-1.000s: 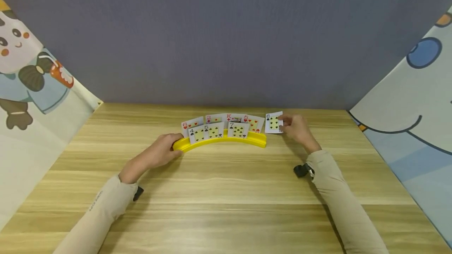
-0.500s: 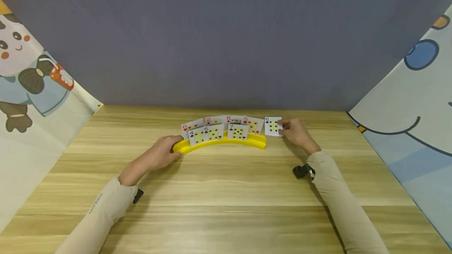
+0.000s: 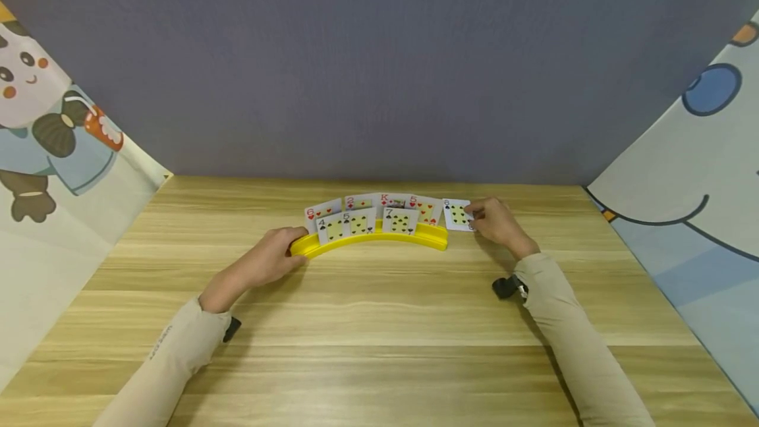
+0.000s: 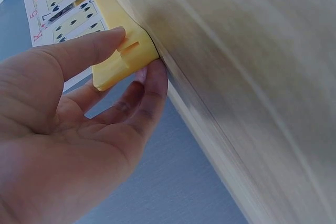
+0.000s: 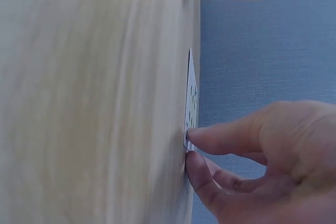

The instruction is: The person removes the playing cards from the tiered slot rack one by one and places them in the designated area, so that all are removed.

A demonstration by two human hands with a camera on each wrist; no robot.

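My left hand (image 3: pixel 269 256) grips the left end of a curved yellow card holder (image 3: pixel 429 237), thumb in front and fingers behind in the left wrist view. Several playing cards stand in it in two rows. Hearts and diamonds, such as the six of hearts (image 3: pixel 311 219), are in the back row. Spades are in front: the four (image 3: pixel 333 228), the five (image 3: pixel 360 221) and the seven (image 3: pixel 398 221). Just right of the holder, a spade card (image 3: pixel 455 216) lies face up, nearly flat on the table. My right hand (image 3: pixel 499 224) pinches its right edge between thumb and fingertips.
The wooden table (image 3: pixel 379 321) runs back to a grey partition (image 3: pixel 379 71). Printed panels with cartoon figures flank it at left (image 3: pixel 53 117) and right (image 3: pixel 682 170). The front row has a gap between the five and the seven.
My right hand has brought the spade card down and slightly left, from tilted up to nearly flat on the table. My left hand keeps its grip on the holder, which has stayed in place.
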